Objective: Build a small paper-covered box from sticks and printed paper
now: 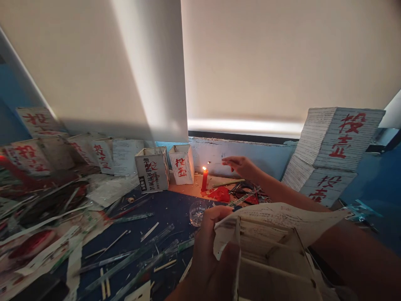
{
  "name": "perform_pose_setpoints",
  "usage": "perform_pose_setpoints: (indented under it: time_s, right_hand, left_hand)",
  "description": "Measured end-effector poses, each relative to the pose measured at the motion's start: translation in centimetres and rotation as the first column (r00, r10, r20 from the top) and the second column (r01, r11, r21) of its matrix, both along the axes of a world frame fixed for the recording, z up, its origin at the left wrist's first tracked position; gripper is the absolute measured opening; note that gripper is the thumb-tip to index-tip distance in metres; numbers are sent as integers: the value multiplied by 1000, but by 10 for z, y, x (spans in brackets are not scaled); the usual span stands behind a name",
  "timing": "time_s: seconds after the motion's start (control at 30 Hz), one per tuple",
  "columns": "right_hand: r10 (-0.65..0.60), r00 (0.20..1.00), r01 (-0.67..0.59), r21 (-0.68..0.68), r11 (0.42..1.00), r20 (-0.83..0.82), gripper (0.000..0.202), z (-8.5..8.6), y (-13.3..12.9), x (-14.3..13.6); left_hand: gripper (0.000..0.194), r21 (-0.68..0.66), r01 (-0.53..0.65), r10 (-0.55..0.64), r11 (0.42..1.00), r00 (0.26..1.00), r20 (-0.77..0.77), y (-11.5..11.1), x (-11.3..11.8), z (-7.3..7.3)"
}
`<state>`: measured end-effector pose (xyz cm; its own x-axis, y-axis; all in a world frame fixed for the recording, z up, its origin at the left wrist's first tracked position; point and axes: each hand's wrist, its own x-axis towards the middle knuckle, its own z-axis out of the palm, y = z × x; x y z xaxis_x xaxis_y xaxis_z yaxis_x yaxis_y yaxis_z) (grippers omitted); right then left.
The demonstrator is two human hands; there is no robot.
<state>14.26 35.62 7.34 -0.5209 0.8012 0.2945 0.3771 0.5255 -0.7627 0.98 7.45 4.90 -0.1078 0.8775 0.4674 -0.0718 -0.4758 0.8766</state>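
My left hand (208,251) grips the near left edge of a paper-covered box frame (266,259). Its open side faces me and shows thin sticks inside, and a loose sheet of paper (288,219) curls along its far edge. Beyond it, my right hand (240,165) is just right of a lit red candle (204,180), fingers pinched and pointing toward the flame. A small dark tip (209,162) shows by the flame; whatever links it to the fingers is too faint to make out. Below the candle lie red wax (220,194) and a clear round dish (198,213).
Upright paper boxes with red characters (181,165) line the wall on the left, and two stacked ones (336,142) stand at right. Sticks, plastic strips (131,259) and paper scraps litter the dark blue tabletop (175,205). Pale blinds (250,62) hang behind.
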Motion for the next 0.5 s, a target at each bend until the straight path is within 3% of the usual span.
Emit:
perform_pose_setpoints:
  time_s: [0.13, 0.23, 0.3, 0.4, 0.5]
  right_hand:
    - [-165, 985, 161, -82, 984, -44, 26, 3, -12, 39]
    - [-265, 963, 256, -148, 955, -49, 24, 1, -34, 73]
    - [-302, 951, 288, -170, 942, -64, 25, 2, -53, 93]
    - [-341, 936, 325, -150, 934, -93, 28, 13, -84, 118]
    - [-387, 917, 379, -93, 921, -97, 28, 31, -109, 139]
  left_hand:
    - [38, 78, -20, 24, 997, 998, -55, 1, -11, 0]
    - [32, 139, 13, 9, 990, 987, -160, 4, -20, 1]
    - [28, 159, -23, 54, 987, 979, -195, 8, -25, 5]
    - [23, 200, -116, 162, 973, 960, -229, 13, -27, 21]
    - [19, 212, -147, 208, 966, 930, -303, 16, -26, 49]
